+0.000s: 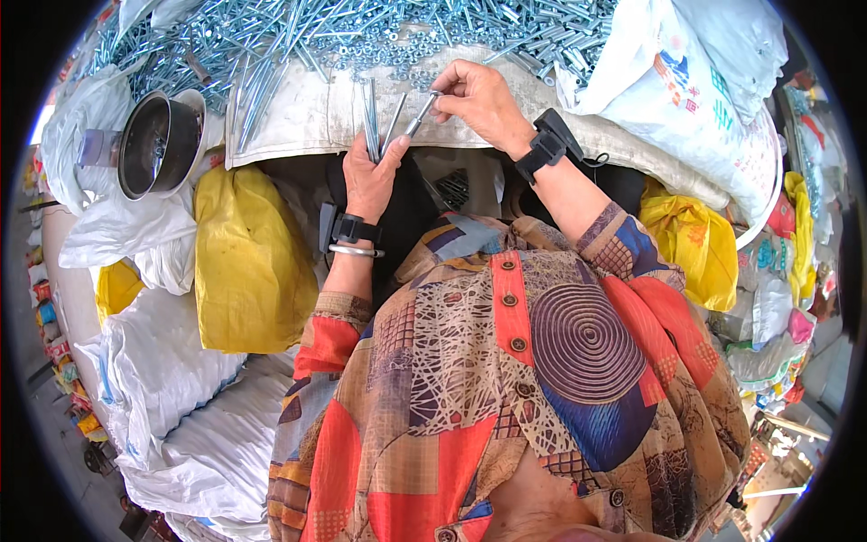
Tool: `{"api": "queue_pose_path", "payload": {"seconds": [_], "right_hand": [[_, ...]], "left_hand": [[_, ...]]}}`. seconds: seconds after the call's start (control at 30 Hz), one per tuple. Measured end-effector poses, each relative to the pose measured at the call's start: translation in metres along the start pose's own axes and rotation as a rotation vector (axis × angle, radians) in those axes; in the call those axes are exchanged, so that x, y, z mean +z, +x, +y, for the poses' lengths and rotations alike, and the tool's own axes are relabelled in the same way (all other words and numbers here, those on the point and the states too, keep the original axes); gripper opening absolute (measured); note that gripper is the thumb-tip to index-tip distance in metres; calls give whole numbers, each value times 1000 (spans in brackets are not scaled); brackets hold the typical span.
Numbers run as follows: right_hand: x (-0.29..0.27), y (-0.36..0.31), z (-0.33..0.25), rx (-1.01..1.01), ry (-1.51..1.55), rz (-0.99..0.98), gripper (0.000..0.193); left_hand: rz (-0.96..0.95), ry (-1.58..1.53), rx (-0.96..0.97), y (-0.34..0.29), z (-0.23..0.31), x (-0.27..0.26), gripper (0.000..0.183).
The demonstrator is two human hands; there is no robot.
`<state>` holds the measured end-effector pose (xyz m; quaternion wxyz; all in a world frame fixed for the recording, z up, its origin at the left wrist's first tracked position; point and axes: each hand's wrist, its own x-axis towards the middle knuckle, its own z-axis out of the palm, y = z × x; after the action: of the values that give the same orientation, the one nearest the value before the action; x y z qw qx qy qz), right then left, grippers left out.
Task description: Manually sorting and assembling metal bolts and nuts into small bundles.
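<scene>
On the left, a dark round pot [185,144] sits tilted amid crumpled white plastic, with a yellow bag [248,262] hanging just to its right and large white sacks [172,388] heaped nearer. On the far right lies a printed white bag [668,90]; nearer, another yellow bag [691,248] hangs below it, and a small pink bundle [800,323] rests farther right.

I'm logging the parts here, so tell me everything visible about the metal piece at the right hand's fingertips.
The metal piece is slim, straight, silvery and shiny. Its lower part looks thicker, perhaps a sleeve; its narrower upper end is pinched and partly hidden by the right hand. It slants up to the right, over the pale sheet. Its lower end sits by the thumb of the left hand; contact is unclear. Threads are too small to tell.
</scene>
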<state>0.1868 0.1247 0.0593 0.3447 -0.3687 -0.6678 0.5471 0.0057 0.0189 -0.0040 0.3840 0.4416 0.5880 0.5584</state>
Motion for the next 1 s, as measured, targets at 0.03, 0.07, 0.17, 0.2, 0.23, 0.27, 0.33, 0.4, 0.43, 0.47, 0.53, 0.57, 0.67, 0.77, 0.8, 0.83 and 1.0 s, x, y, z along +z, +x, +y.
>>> {"api": "queue_pose_path", "payload": {"seconds": [0.03, 0.07, 0.17, 0.2, 0.23, 0.27, 0.33, 0.4, 0.43, 0.47, 0.53, 0.57, 0.67, 0.77, 0.8, 0.83, 1.0], "right_hand": [[1, -1, -1, -3, 7, 20, 14], [2, -2, -2, -6, 14, 41, 14], [9, -6, -3, -56, -34, 79, 15], [10, -8, -3, -55, -35, 80, 15], [11, -9, -2, -152, -175, 92, 14], [12, -11, -2, -249, -315, 103, 13], [16, -17, -9, -357, -463, 89, 13], [15, -16, -13, -466, -610, 76, 13], [13, -13, -13, -503, -633, 82, 13], [11, -9, -13, -540, -655, 85, 14], [-5, 12, -9, -612, -822, 77, 14], [-14, 24, -6, -683, -990, 67, 14], [-23, 54, 20, -620, -900, 90, 14], [-22, 65, 30, -469, -998, 90, 14], [-20, 64, 27, -414, -1097, 93, 14], [-20, 63, 24, -358, -1161, 80, 14], [-30, 60, 20, -468, -1138, 96, 12]], "left_hand": [[-1, 0, 0, 0, 2, 0, 27], [-4, 5, 2, -1, 5, 1, 28], [11, 45, 37, -1, 1, 1, 29], [25, 80, 72, 0, 1, 1, 29], [24, 79, 71, 0, 1, 2, 29], [23, 60, 61, 0, 1, 3, 29], [29, 42, 48, -1, 0, 2, 28], [36, -59, -22, -1, -5, 2, 26], [38, -58, -23, 0, -5, 1, 26], [39, -45, -60, 0, -6, -2, 29], [31, -35, -98, 0, -4, -1, 32], [47, -39, -72, -1, -1, 2, 33], [60, -33, -54, 1, -2, 4, 35], [57, -15, -64, 2, -2, 6, 36], [60, -13, -66, 1, -3, 10, 37], [60, -11, -70, 0, -4, 13, 37], [60, -29, -43, -3, 8, 17, 36]]}}
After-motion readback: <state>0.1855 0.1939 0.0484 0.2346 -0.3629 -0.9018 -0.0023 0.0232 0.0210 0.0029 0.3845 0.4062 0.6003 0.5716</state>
